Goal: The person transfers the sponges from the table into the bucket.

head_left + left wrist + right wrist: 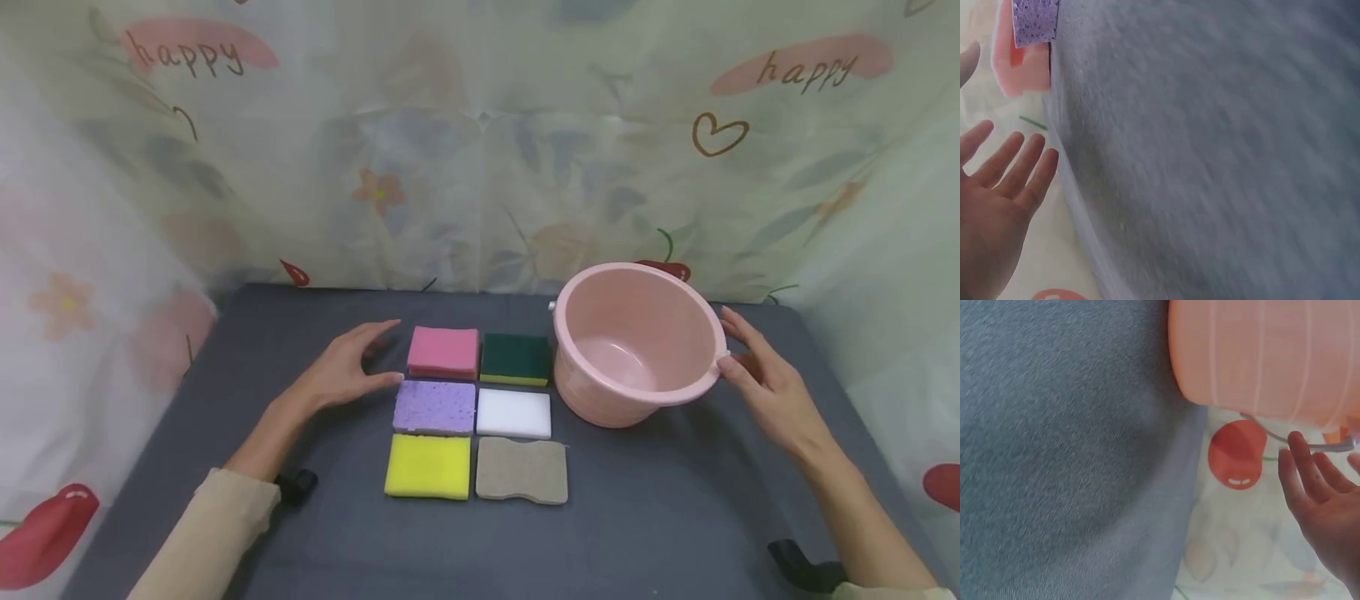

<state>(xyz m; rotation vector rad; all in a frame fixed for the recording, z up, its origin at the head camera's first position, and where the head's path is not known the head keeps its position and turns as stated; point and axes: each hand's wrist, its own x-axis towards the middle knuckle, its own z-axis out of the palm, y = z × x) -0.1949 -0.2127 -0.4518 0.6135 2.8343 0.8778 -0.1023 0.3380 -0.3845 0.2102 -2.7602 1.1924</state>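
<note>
Backdrop: patterned cloth (480,200) behind grey table (337,542).
Left hand (337,368): empty, thumb and fingers parted, forearm slanting forward and right.
Yellow, purple and pink sponges: yellow sponge (427,467), purple sponge (435,408), pink sponge (442,352), right of left hand, the nearer one; long axes crosswise; purple just beside thumb tip.
Second column: grey sponge (521,472), white sponge (513,414), green sponge (515,357), between hands.
Bucket (592,402): immediately left of right hand.
Right hand (768,396): fingers loosely extended at bucket rim; contact unclear.
</note>
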